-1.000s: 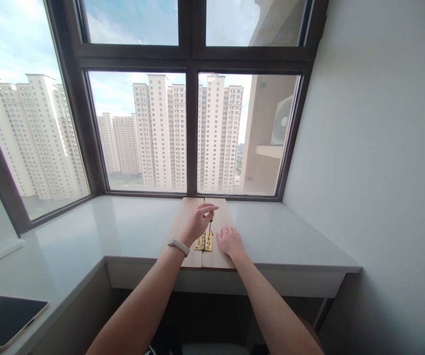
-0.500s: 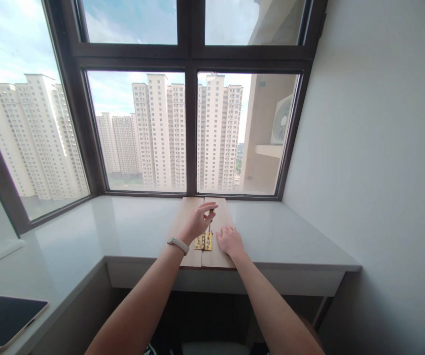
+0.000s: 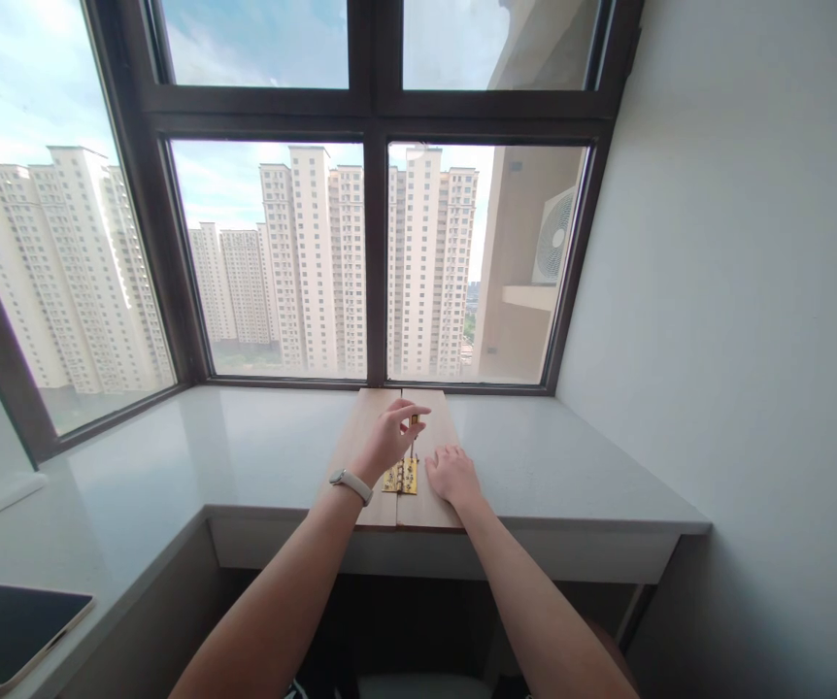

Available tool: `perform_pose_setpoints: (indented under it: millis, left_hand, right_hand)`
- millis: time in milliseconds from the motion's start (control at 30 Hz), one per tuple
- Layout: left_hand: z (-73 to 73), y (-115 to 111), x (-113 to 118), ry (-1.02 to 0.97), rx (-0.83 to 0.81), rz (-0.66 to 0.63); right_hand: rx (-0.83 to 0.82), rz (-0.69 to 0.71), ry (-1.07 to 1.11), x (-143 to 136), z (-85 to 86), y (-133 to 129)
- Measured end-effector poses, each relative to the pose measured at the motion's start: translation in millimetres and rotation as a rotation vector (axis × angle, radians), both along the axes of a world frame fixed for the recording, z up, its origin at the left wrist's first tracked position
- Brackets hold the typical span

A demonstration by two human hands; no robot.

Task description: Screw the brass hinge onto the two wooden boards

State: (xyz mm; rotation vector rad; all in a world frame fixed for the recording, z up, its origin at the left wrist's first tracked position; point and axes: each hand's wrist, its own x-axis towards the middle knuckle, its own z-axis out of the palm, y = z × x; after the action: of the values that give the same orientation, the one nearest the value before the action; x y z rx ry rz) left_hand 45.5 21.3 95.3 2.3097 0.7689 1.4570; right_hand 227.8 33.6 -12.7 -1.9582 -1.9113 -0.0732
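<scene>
Two light wooden boards (image 3: 429,510) lie side by side on the white sill, with a yellow hinge (image 3: 408,478) across their seam. My left hand (image 3: 389,434), wearing a pale watch, pinches the handle of a small screwdriver (image 3: 415,419) between thumb and fingers. The screwdriver stands upright, its thin shaft reaching down to the far edge of the hinge's right leaf. Flat on the right board rests my right hand (image 3: 453,473), just right of the hinge, fingers loosely spread and holding nothing visible.
A dark-screened tablet (image 3: 17,631) lies on the sill (image 3: 127,466) at the lower left. Dark window frames (image 3: 376,262) stand behind the boards, and a white wall (image 3: 739,291) rises on the right. The sill's front edge is near my forearms.
The fingers of my left hand have shifted slightly around the screwdriver handle, which appears turned a little. My right hand has stayed in place.
</scene>
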Motion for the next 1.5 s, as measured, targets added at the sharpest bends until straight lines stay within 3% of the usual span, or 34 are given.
perform_pose_setpoints:
  millis: [233, 400, 500, 667, 767, 867, 1033, 1167, 1267, 1367, 1500]
  left_hand:
    - [3.6, -4.3, 0.2, 0.044, -0.119, -0.091]
    - [0.8, -0.8, -1.7, -0.001, -0.072, 0.065]
    - [-0.1, 1.4, -2.8, 0.0, -0.071, 0.09]
    - [-2.9, 3.2, -0.2, 0.004, -0.168, -0.025]
    - [-7.5, 4.0, 2.3, 0.012, -0.206, -0.093]
    - [-11.3, 5.6, 2.5, 0.017, -0.215, -0.1]
    - [-11.9, 11.6, 2.8, 0.02, -0.19, -0.02]
    - [-11.8, 16.0, 8.6, 0.023, -0.171, 0.038]
    - [-17.8, 19.7, 9.3, 0.015, -0.193, 0.037]
    - [-33.0, 27.7, 2.6, 0.072, -0.236, -0.039]
    - [-62.3, 44.0, -7.7, 0.209, -0.257, 0.084]
  right_hand:
    - [-0.013, 0.008, -0.007, 0.0, 3.1, -1.5]
    - [-0.008, 0.006, -0.002, -0.9, 5.7, -3.1]
    - [-0.012, -0.007, -0.008, -2.2, 8.5, -5.2]
    - [-0.007, -0.023, -0.019, -5.5, 11.6, -10.7]
    - [0.079, -0.028, -0.037, -7.6, 18.4, -15.0]
    - [0.206, -0.026, 0.037, -8.3, 38.8, -18.9]
    - [0.266, 0.024, 0.282, -12.2, 98.7, -26.4]
    - [0.25, 0.188, 0.096, -23.8, 136.1, -35.0]
    - [0.217, 0.202, -0.054, -30.4, 148.6, -38.8]
    - [0.193, 0.228, -0.13, -29.6, 154.3, -39.3]
    - [0.177, 0.304, -0.158, -24.2, 158.6, -39.1]
